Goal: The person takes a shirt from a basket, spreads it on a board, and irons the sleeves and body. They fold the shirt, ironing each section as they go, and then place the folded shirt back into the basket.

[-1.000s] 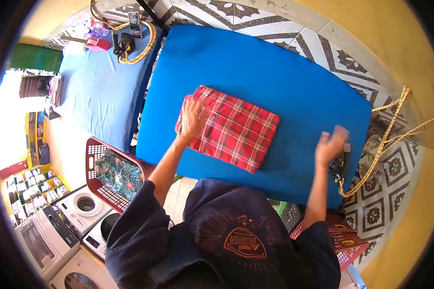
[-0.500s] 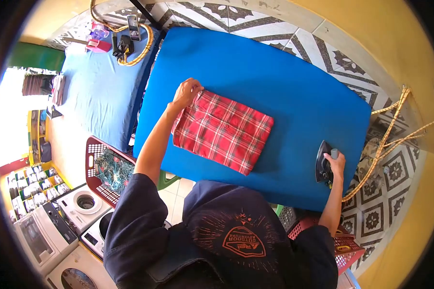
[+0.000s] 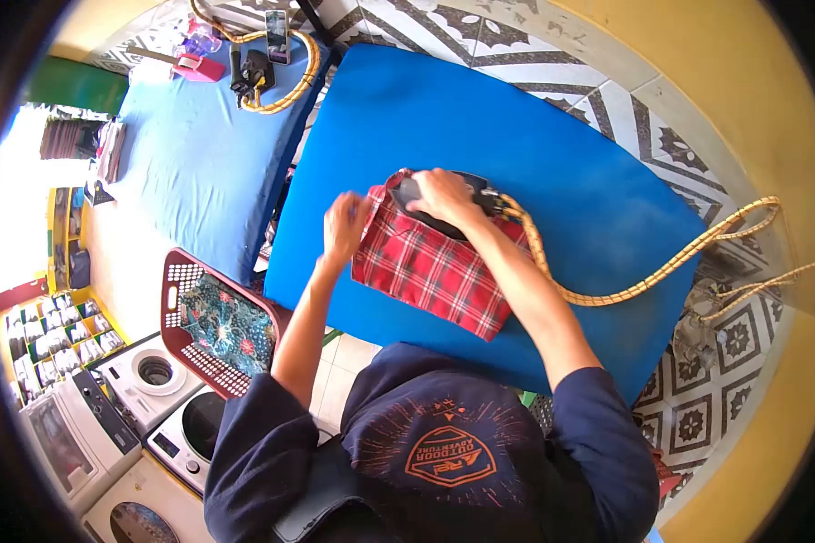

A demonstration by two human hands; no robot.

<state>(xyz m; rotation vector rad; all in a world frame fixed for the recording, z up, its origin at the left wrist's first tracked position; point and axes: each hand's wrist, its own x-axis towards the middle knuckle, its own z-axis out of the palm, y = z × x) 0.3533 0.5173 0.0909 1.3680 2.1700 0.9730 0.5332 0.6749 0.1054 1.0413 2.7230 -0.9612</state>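
Observation:
A folded red plaid cloth (image 3: 430, 276) lies on the blue padded table (image 3: 407, 109). My right hand (image 3: 445, 195) is wrapped round the handle of a dark iron (image 3: 466, 185), which rests on the upper part of the cloth. From the back of the iron a yellow corded hose (image 3: 598, 299) runs off to the right. At the cloth's upper left corner is my left hand (image 3: 346, 224), blurred, with its fingers bent; whether they pinch the cloth edge is unclear.
A second blue table (image 3: 190, 163) at the left bears a phone (image 3: 277, 41), a black iron (image 3: 255, 72) and a pink box (image 3: 197, 68). A dark red basket (image 3: 177, 312) with patterned cloth stands below. Washing machines (image 3: 140, 385) are at lower left, a tiled wall behind.
My right hand has carried the iron from the table's right side onto the cloth, and the hose now trails across the table. My left hand has moved slightly down at the cloth's corner.

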